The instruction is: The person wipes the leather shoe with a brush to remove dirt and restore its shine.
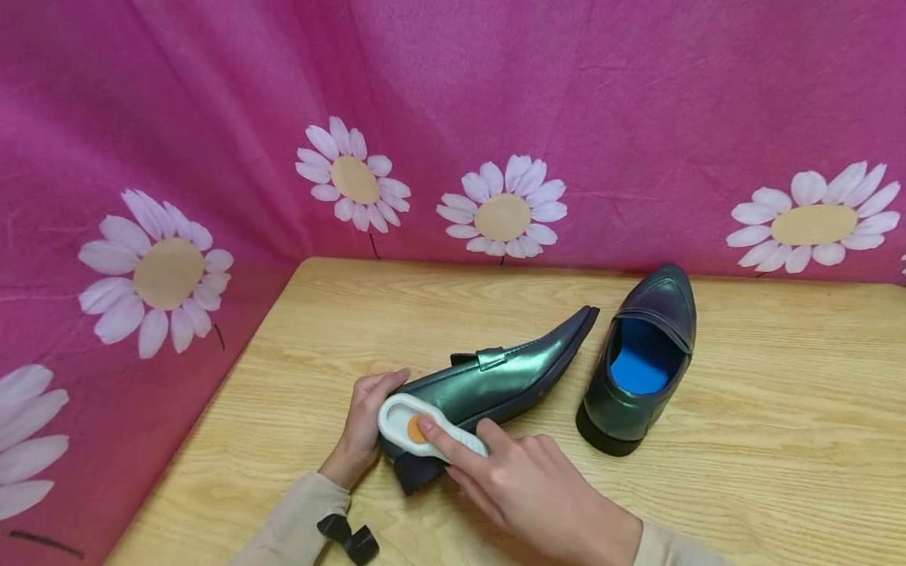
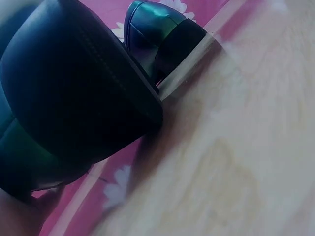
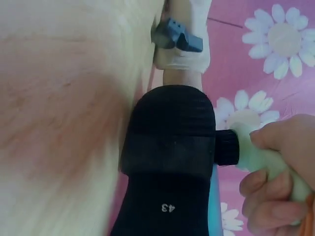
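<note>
A shiny dark green loafer (image 1: 488, 385) is tilted on its side, its toe pointing to the upper right. My left hand (image 1: 364, 417) grips it at the heel end; in the left wrist view the heel (image 2: 93, 83) looms close and hides most of that hand. With my right hand (image 1: 538, 487) I hold a white shoe brush (image 1: 414, 432), the thumb on its orange button. Seen from the right wrist, the brush's black bristles (image 3: 227, 147) press against the shoe's side near the heel. The black sole (image 3: 167, 147) there bears the number 43.
The matching loafer (image 1: 637, 362), with a blue insole, stands upright to the right on the wooden table (image 1: 793, 440). A pink cloth with daisies (image 1: 602, 102) hangs along the back and left. A black strap mount (image 1: 350, 538) sits at my left wrist.
</note>
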Demonstrator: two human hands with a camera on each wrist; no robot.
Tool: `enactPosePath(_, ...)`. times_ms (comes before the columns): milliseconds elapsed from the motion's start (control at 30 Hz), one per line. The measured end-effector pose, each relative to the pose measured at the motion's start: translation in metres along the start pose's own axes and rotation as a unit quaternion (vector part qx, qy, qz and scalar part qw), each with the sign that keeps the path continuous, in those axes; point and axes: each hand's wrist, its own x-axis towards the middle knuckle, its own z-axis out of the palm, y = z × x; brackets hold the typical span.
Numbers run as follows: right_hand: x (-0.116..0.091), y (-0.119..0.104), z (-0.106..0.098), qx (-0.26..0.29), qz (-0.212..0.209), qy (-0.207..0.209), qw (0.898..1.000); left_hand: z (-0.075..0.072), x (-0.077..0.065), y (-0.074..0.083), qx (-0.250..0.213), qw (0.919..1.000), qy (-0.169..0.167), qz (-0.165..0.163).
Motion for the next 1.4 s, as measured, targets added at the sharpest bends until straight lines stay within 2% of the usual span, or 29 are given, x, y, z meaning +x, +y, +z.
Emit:
enactPosePath(67, -0.001, 0.002, -0.002, 0.004, 0.014, -0.011, 1.000, 0.001, 0.000, -0.001, 0.000, 0.9999, 0.009, -0.008)
enactPosePath(200, -0.001, 0.016, -0.006, -0.043, 0.069, 0.026, 0.996, 0.001, 0.000, -0.002, 0.001, 0.9991, 0.027, -0.032)
enactPosePath(300, -0.004, 0.020, -0.007, -0.045, 0.081, 0.022, 0.995, 0.002, -0.002, -0.003, 0.004, 0.9984, 0.039, -0.040)
enactPosePath(367, -0.007, 0.017, -0.007, -0.026, 0.073, -0.006, 0.997, 0.003, -0.002, -0.003, 0.009, 0.9985, 0.045, -0.030)
enactPosePath(433, -0.010, 0.015, -0.007, -0.006, 0.065, -0.032, 0.997, 0.004, -0.001, -0.003, 0.019, 0.9986, 0.048, -0.006)
enactPosePath(500, -0.011, 0.016, -0.009, -0.012, 0.062, -0.026, 0.998, 0.006, -0.001, -0.002, 0.028, 0.9983, 0.047, 0.020)
enactPosePath(600, -0.012, 0.024, -0.013, -0.037, 0.078, 0.014, 0.996, 0.007, 0.001, -0.001, 0.034, 0.9976, 0.030, 0.052)
enactPosePath(667, -0.013, 0.029, -0.016, -0.050, 0.089, 0.035, 0.994, 0.006, 0.001, 0.000, 0.022, 0.9978, 0.010, 0.061)
enactPosePath(733, -0.015, 0.029, -0.017, -0.043, 0.089, 0.033, 0.995, 0.003, 0.002, 0.001, 0.006, 0.9983, -0.012, 0.057)
enactPosePath(867, -0.018, 0.019, -0.016, -0.008, 0.078, -0.031, 0.996, -0.007, 0.005, 0.003, -0.032, 0.9978, -0.044, 0.038)
enactPosePath(933, -0.017, 0.015, -0.015, -0.003, 0.073, -0.045, 0.996, -0.015, 0.007, 0.005, -0.043, 0.9964, -0.063, 0.036)
enactPosePath(1100, -0.010, 0.014, -0.010, -0.033, 0.073, 0.005, 0.997, -0.033, 0.016, 0.010, -0.050, 0.9912, -0.110, 0.053)
enactPosePath(1167, -0.007, 0.011, -0.007, -0.035, 0.065, 0.010, 0.997, -0.038, 0.019, 0.013, -0.044, 0.9908, -0.113, 0.061)
enactPosePath(1300, -0.003, 0.004, -0.001, -0.023, 0.040, -0.006, 0.999, -0.044, 0.022, 0.016, -0.034, 0.9926, -0.092, 0.072)
enactPosePath(1400, -0.001, 0.007, -0.002, -0.028, 0.053, 0.008, 0.998, -0.048, 0.024, 0.017, -0.035, 0.9935, -0.079, 0.074)
